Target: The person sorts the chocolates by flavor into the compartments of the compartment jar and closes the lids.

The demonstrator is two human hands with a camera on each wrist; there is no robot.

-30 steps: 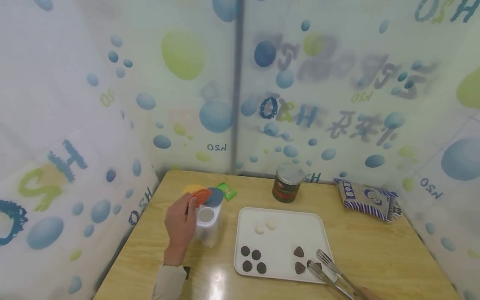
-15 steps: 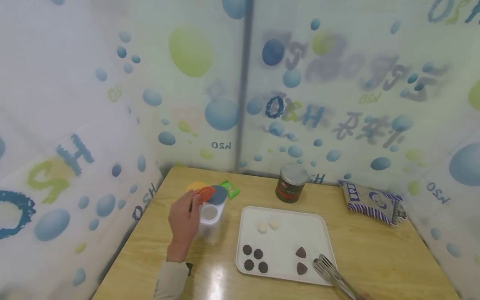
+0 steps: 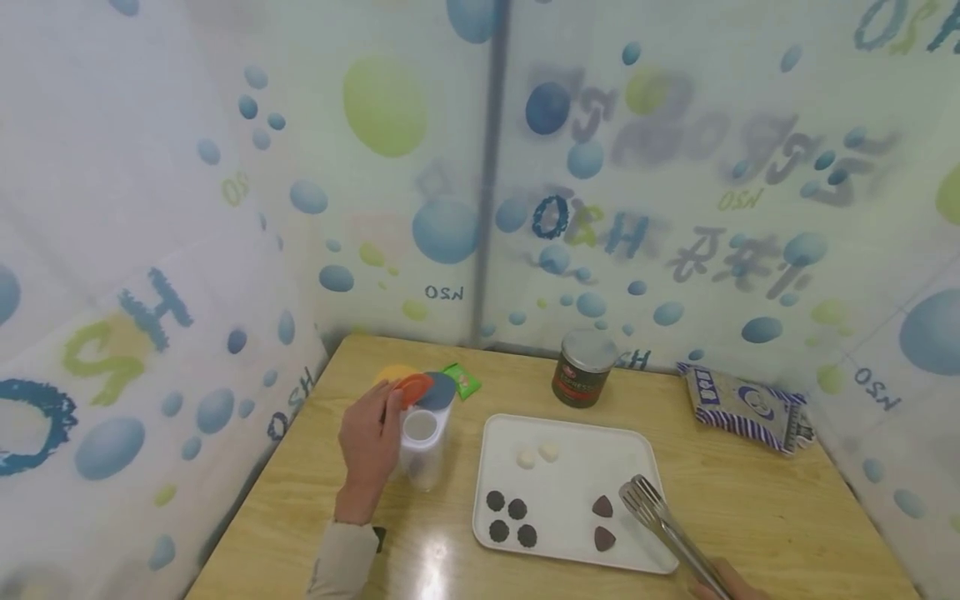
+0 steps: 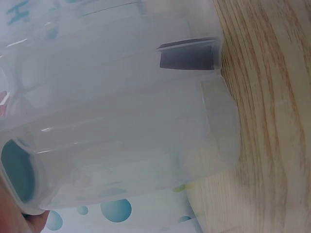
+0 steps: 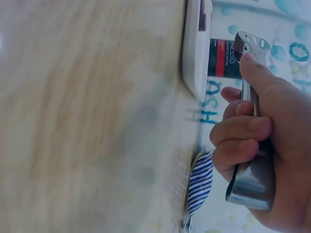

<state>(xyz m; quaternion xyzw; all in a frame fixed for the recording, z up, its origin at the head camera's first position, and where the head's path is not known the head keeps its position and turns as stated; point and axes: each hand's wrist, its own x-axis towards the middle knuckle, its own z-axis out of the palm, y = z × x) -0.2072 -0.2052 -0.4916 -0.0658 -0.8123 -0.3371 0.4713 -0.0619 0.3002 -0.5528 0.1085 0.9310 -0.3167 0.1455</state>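
My left hand (image 3: 367, 442) holds the raised orange lid (image 3: 414, 388) of a clear container (image 3: 423, 467), whose round white-rimmed opening (image 3: 420, 426) is uncovered. A dark piece (image 4: 187, 56) shows inside near its base in the left wrist view. My right hand (image 5: 262, 126) grips metal tongs (image 3: 671, 529), their slotted heads close together over the right side of the white tray (image 3: 562, 554). A dark patch shows at the tongs' tip in the right wrist view; I cannot tell whether it is a held piece. Two brown triangular pieces (image 3: 603, 506) lie on the tray beside them.
Several dark scalloped pieces (image 3: 498, 531) and two pale round pieces (image 3: 548, 452) are on the tray. A dark tin (image 3: 579, 379), a striped bag (image 3: 742, 406) and a green packet (image 3: 462, 381) stand or lie toward the back. Blue (image 3: 438, 390) and yellow lids (image 3: 393, 372) adjoin the orange one.
The tongs' heads have closed together and risen off the tray. A third brown triangular piece, seen under them earlier, no longer shows on the tray. My left hand keeps hold of the lid.
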